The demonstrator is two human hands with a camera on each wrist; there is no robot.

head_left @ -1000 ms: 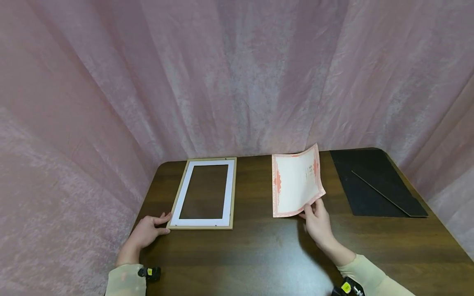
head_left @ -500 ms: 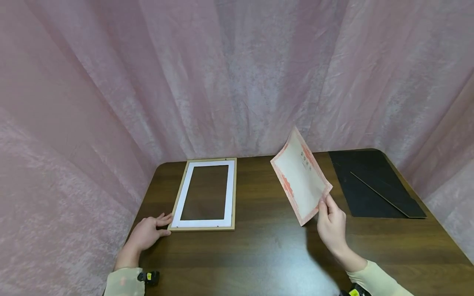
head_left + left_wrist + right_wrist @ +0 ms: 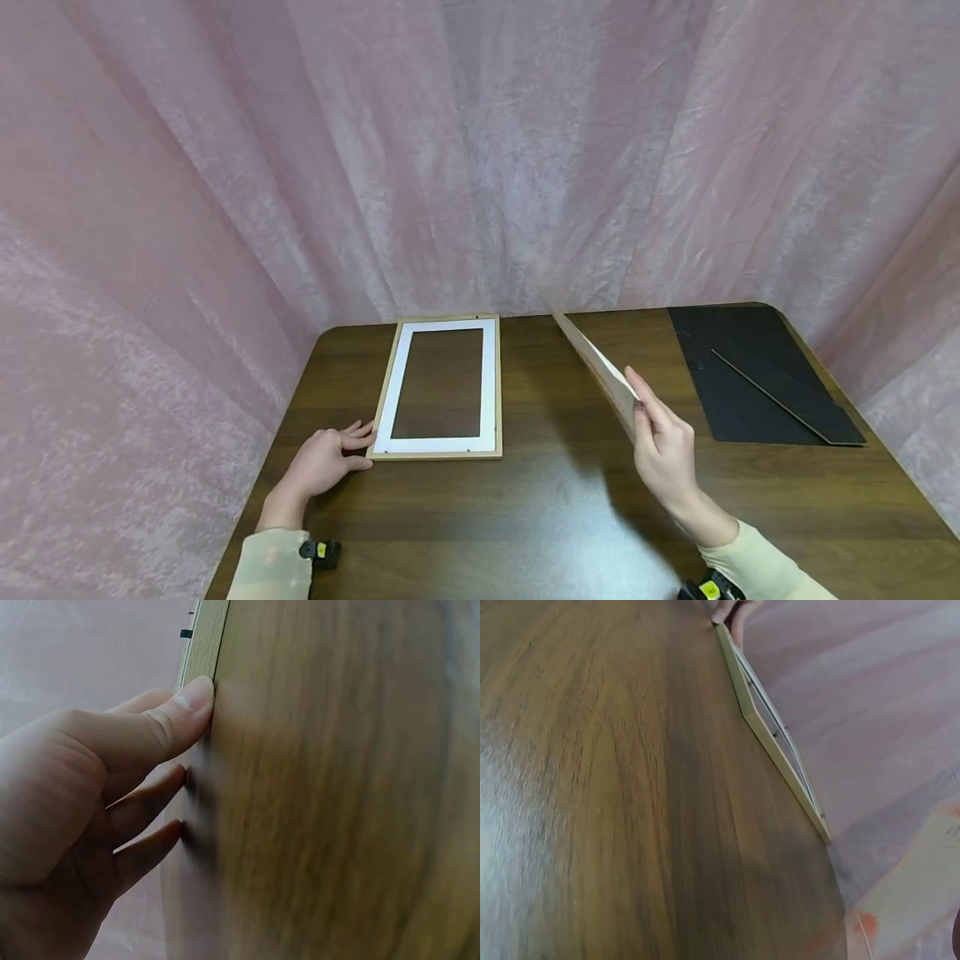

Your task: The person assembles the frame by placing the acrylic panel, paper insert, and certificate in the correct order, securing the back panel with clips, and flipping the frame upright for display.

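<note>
A wooden picture frame (image 3: 438,387) with a white mat lies flat on the dark wood table (image 3: 540,500). My left hand (image 3: 352,446) touches its near left corner. In the left wrist view the thumb (image 3: 191,697) presses against the frame's edge (image 3: 204,645), while the other fingers lie on the table. My right hand (image 3: 647,417) pinches a cream certificate with a red border (image 3: 596,367). It is held tilted in the air, edge-on to the head view, right of the frame. Its lower corner (image 3: 919,896) shows in the right wrist view.
A black backing board (image 3: 738,379) with a folding stand strip (image 3: 787,396) lies at the table's right rear. Pink cloth (image 3: 480,150) hangs round the table on three sides. The frame (image 3: 776,735) appears edge-on in the right wrist view.
The certificate left the table and turned from facing me to edge-on as my right hand rotated. The frame slid a little right under my left hand.
</note>
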